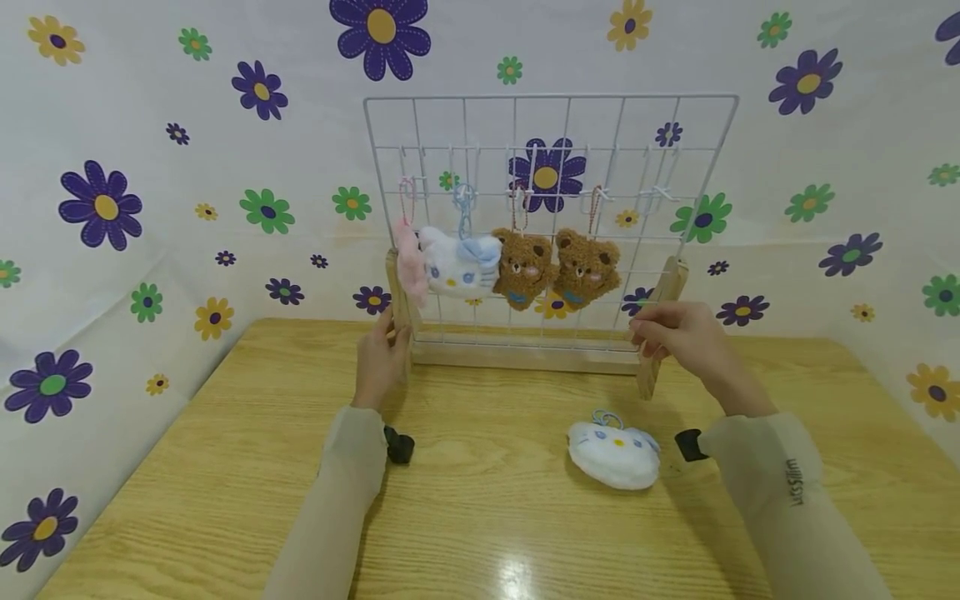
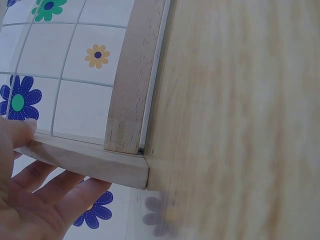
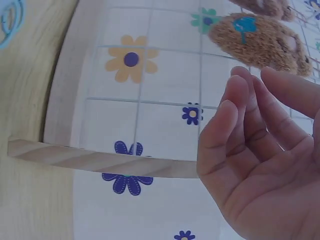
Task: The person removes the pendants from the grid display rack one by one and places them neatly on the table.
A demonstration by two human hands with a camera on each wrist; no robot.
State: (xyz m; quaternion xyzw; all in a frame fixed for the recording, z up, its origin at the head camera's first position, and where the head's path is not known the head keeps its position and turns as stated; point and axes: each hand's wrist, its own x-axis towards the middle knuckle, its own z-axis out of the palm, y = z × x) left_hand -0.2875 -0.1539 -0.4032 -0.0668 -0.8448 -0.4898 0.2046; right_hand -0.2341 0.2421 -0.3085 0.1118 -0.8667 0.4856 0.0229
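A white wire grid rack [image 1: 547,97] stands upright in a wooden frame with two side posts. My left hand [image 1: 381,362] grips the left wooden post [image 2: 100,162], thumb on one face and fingers on the other. Beside the right post [image 3: 100,157], my right hand [image 1: 686,333] has loosely bent fingers, thumb apart from them, and no object between them. From the rack's hooks hang a pink plush [image 1: 410,262] seen edge-on, a white cat plush keychain [image 1: 457,271] with a blue bow, and two brown bear plush keychains [image 1: 523,267].
Another white cat plush keychain [image 1: 615,458] with a blue cord lies on the wooden table [image 1: 465,500], in front of the rack's right side. A flower-patterned white backdrop [image 1: 225,167] surrounds the table. At the rack's right side are hooks [image 1: 660,193] without plush.
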